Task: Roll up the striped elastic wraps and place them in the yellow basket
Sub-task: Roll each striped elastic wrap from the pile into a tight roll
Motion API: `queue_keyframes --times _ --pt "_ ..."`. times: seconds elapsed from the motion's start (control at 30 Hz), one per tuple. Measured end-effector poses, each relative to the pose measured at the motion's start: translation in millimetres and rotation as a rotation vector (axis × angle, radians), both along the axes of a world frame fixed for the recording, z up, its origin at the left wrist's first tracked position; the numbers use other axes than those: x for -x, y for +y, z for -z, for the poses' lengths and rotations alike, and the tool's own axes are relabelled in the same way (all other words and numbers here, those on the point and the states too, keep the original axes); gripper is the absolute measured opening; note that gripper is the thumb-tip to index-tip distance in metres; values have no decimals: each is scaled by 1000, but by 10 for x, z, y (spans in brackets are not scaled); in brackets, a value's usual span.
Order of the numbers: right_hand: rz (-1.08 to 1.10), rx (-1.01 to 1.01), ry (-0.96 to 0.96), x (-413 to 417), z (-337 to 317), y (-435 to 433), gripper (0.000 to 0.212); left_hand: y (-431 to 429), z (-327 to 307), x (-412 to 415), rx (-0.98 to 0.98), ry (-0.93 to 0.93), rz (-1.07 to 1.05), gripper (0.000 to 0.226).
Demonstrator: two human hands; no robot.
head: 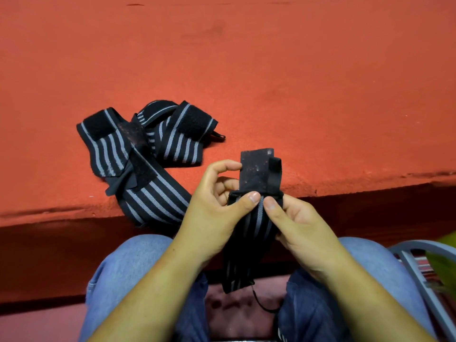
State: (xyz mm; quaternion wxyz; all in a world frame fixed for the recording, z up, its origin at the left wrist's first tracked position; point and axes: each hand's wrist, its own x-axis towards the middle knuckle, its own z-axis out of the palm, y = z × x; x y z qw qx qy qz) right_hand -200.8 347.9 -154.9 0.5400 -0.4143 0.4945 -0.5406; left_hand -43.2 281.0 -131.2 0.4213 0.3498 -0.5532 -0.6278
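A black elastic wrap with grey stripes [256, 218] is held upright in front of me by both hands. My left hand [214, 206] pinches its upper end with thumb and fingers. My right hand [296, 225] presses its thumb right beside the left thumb. The wrap's black hook-and-loop tab [256, 169] sticks up above my fingers. Its striped tail hangs down between my knees, ending in a thin black loop [261, 302]. A loose pile of more striped wraps [148, 149] lies on the red surface [246, 58] to the left, one end draping over the edge.
The red surface ends in a step edge [370, 181] just beyond my hands. My knees in blue jeans [128, 267] are below. A grey metal chair frame [414, 265] and something yellow-green [444, 265] show at the right border.
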Motion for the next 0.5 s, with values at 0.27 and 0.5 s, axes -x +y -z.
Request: queue_keyframes --times 0.27,0.5 --pt "89 78 21 1 -19 -20 27 -10 -1 -19 -73 11 101 70" --pt "125 59 16 35 -67 16 28 49 -29 -18 77 -130 133 25"
